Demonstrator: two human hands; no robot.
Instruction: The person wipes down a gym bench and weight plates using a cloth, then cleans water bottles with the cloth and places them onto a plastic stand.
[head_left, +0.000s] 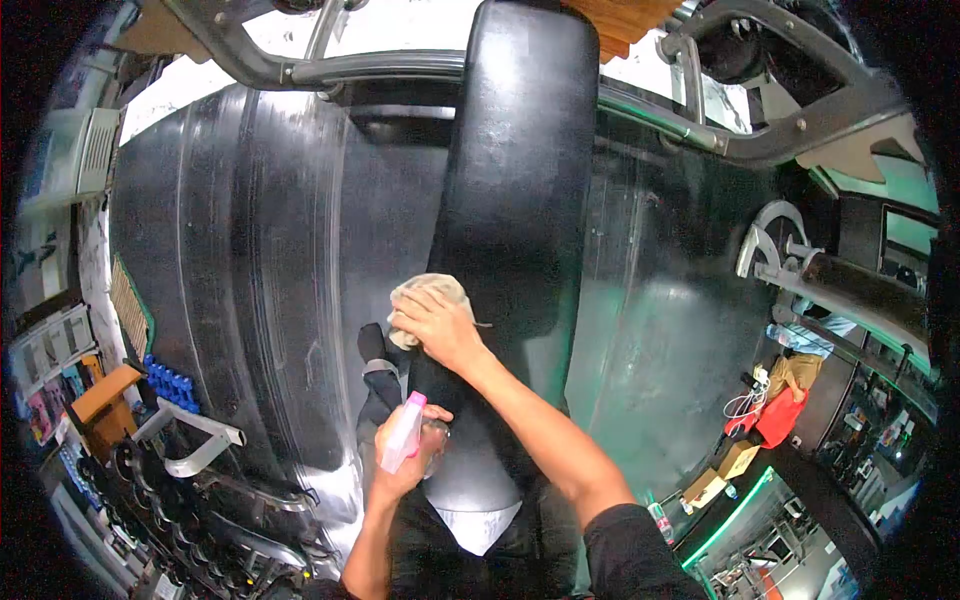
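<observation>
A long black padded bench [525,180] runs away from me through the middle of the view. My right hand [440,322] presses a crumpled cream cloth [458,288] against the bench's left edge, fingers bent over it. Closer to my body, my left hand [398,472] is wrapped around a spray bottle [402,437] with a pink and white head. Part of the bottle is hidden by my fingers. Beside the bench's left edge, between the two hands, is a black padded part [378,375] with a grey band.
Metal frame bars [390,66] cross behind the bench's far end. Dark rubber flooring [240,220] lies on both sides. At lower left stand a dumbbell rack [140,500] and blue dumbbells [172,385]. On the right are another machine [840,280], a red item [780,418] and cardboard boxes [738,460].
</observation>
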